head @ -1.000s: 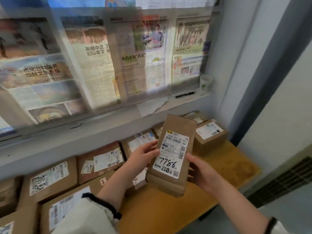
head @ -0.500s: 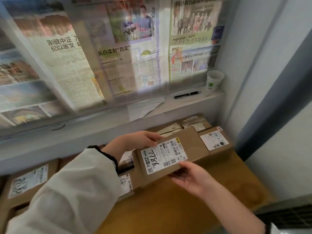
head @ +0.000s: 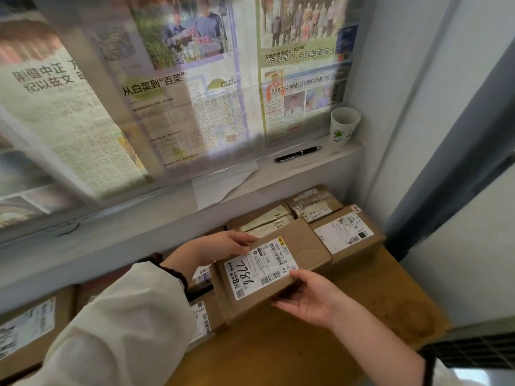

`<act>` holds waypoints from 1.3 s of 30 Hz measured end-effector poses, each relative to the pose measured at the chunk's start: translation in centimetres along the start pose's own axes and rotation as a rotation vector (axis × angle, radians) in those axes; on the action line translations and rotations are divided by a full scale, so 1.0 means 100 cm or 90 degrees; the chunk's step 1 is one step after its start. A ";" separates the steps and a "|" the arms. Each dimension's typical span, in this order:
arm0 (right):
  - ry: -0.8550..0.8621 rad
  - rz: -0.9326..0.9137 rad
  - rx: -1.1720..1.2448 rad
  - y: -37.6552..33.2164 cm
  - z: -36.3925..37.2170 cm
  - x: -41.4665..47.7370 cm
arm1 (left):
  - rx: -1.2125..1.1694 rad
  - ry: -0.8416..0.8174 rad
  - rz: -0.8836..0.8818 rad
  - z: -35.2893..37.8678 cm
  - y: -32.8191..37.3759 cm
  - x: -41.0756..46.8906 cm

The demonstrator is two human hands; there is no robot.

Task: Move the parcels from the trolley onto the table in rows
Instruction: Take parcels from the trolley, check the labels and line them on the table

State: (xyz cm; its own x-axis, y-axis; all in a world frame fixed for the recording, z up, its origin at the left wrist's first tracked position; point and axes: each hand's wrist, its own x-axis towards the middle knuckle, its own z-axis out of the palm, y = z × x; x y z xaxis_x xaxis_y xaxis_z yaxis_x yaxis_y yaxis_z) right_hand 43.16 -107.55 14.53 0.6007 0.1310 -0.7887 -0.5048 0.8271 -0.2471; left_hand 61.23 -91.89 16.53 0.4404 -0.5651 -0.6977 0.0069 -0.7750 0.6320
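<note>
Step in hand: setting one parcel [head: 278,263] into the row on the surface [head: 362,316].

Parcel is a flat brown box, label up, with "7786" handwritten on it. It lies lengthwise, one short end just beside the corner box [head: 348,235], on that box's left. Whether its underside touches the surface yet, I cannot tell; the near edge looks carried on the palm.

Left hand [head: 223,245]: fingers [head: 246,242] curled over the far long edge, at the end away from the corner box. Right hand [head: 309,298]: palm under the near edge, thumb on top at the label's corner, its fingers hidden beneath. Both hands have hold of the parcel and neither is loosened.

Other parcels [head: 25,327] lie farther left of the corner box in lines, labels up. Two taped boxes [head: 315,203] sit behind the corner box, under the sill.

Judgement: task partway through, with the gap left of the corner box being filled. Next move calls for lowering the near edge flat and drawing the right palm out from under without dragging the parcel, then squaring it to the corner box's side. Risk — the short end riding up on the corner box and resting tilted.
</note>
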 end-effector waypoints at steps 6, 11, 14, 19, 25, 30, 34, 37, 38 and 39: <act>0.013 -0.001 0.003 -0.008 -0.009 0.009 | 0.002 -0.004 0.014 0.004 0.003 0.014; 0.028 -0.011 -0.015 -0.020 -0.016 0.009 | -0.002 -0.015 0.023 0.007 0.015 0.021; 0.045 -0.024 -0.036 -0.027 -0.019 0.008 | -0.005 -0.020 0.029 0.008 0.023 0.026; 0.076 -0.037 -0.083 -0.035 -0.020 0.011 | 0.015 -0.015 0.035 0.011 0.025 0.036; 0.108 -0.035 -0.089 -0.035 -0.024 0.026 | 0.018 -0.009 0.046 0.015 0.017 0.047; 0.145 -0.022 -0.080 -0.030 -0.025 0.044 | 0.150 0.094 0.107 0.023 0.008 0.055; 0.169 -0.011 -0.089 -0.025 -0.026 0.053 | 0.238 0.167 0.132 0.032 0.003 0.061; 0.178 -0.011 -0.083 -0.025 -0.026 0.058 | 0.295 0.219 0.150 0.038 0.000 0.064; 0.178 -0.009 -0.075 -0.026 -0.027 0.059 | 0.305 0.243 0.157 0.040 0.000 0.065; 0.175 -0.007 -0.067 -0.027 -0.027 0.060 | 0.310 0.269 0.167 0.043 -0.001 0.066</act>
State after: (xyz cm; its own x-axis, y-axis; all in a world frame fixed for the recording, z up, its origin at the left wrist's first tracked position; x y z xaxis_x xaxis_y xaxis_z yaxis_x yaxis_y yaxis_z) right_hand 46.43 -110.43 8.97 0.4229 -0.0418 -0.9052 -0.5695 0.7647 -0.3014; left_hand 60.27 -96.72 10.43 0.6849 -0.6687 -0.2894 -0.5070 -0.7226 0.4699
